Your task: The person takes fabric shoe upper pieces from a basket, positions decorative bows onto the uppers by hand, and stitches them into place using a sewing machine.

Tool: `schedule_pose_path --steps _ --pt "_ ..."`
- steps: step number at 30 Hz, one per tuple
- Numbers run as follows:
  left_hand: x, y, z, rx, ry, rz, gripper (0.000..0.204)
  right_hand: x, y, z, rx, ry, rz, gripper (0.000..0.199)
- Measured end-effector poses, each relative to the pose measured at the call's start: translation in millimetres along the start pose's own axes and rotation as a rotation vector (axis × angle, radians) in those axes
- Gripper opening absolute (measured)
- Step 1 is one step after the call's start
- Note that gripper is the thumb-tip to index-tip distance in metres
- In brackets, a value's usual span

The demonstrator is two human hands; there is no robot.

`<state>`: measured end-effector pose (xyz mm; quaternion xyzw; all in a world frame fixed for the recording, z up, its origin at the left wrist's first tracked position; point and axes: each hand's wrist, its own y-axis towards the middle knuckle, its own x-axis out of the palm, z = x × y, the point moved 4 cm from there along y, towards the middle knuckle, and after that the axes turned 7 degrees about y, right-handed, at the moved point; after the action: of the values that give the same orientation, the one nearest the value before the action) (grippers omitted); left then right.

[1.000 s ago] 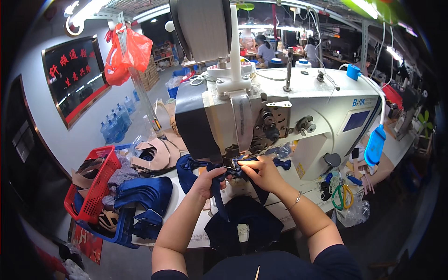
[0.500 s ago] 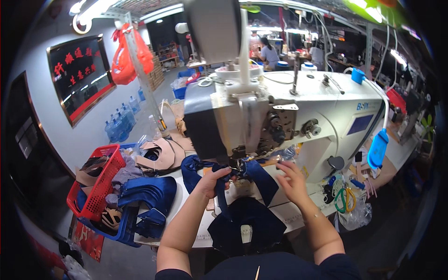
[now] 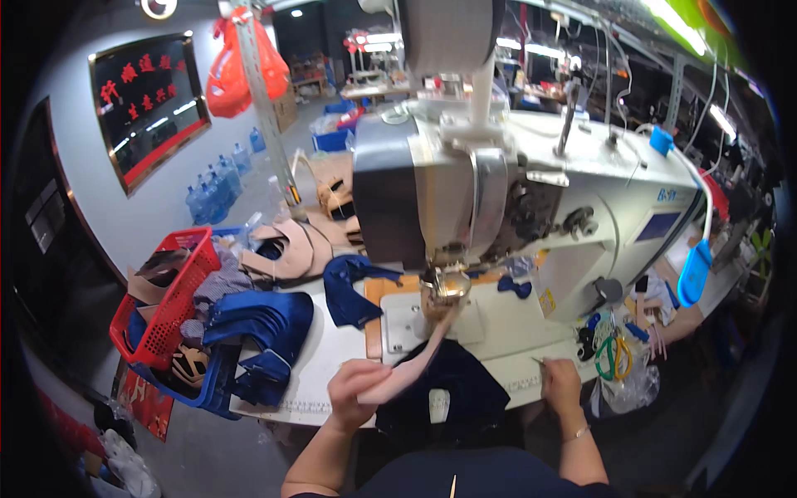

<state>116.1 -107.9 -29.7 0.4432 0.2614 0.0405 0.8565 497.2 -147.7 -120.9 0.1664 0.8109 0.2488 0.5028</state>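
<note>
My left hand [image 3: 359, 390] is closed on the end of a pale pink strip [image 3: 408, 373]. That strip runs up to the needle area [image 3: 447, 286] of a white sewing machine [image 3: 531, 199]. Below the strip, a dark blue fabric piece [image 3: 473, 382] hangs over the table's near edge. Over to the right my right hand [image 3: 562, 386] is closed near that edge, a thin pointed tip showing past its fingers; the rest of what it holds is hidden. A blue curved piece [image 3: 349, 290] lies left of the needle plate, and a small blue scrap [image 3: 515, 286] right of it.
A red basket [image 3: 170, 290] sits on a blue crate [image 3: 224, 382] at the left. Beside them are stacked blue pieces [image 3: 270, 324] and beige cut pieces [image 3: 290, 249]. Green-and-yellow-handled scissors [image 3: 614, 357] lie at the right. A blue tag-like thing [image 3: 694, 272] hangs from a white cable.
My left hand has drawn back toward the near edge, now gripping the pale strip instead of blue fabric by the needle. My right hand has moved down and right and closed.
</note>
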Motion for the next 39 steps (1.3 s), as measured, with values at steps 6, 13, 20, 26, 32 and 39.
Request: schedule_pose_path --steps 6,13,20,26,32,39 --pt "46.9 -65.0 16.0 0.171 0.510 -0.256 0.046 4.7 41.8 -76.9 0.136 0.574 0.120 0.015" --pt "43.0 -65.8 13.4 -0.154 0.264 -0.468 0.046 40.3 20.7 -141.6 -0.066 0.372 -0.325 0.024" --pt "36.1 -94.2 -1.8 -0.161 0.076 -0.300 0.033 51.5 20.0 -156.2 -0.145 0.288 -0.316 0.016" --pt "35.8 -92.4 -0.5 -0.129 0.079 -0.274 0.035 58.0 26.4 -161.5 -0.149 0.291 -0.294 0.015" --pt "37.9 -98.0 -2.6 -0.118 0.097 -0.242 0.033 54.7 18.4 -166.9 -0.156 0.385 -0.290 0.014" --pt "37.9 -95.5 -4.2 -0.103 0.134 -0.199 0.030 65.7 24.6 -196.5 -0.369 0.283 -0.332 0.018"
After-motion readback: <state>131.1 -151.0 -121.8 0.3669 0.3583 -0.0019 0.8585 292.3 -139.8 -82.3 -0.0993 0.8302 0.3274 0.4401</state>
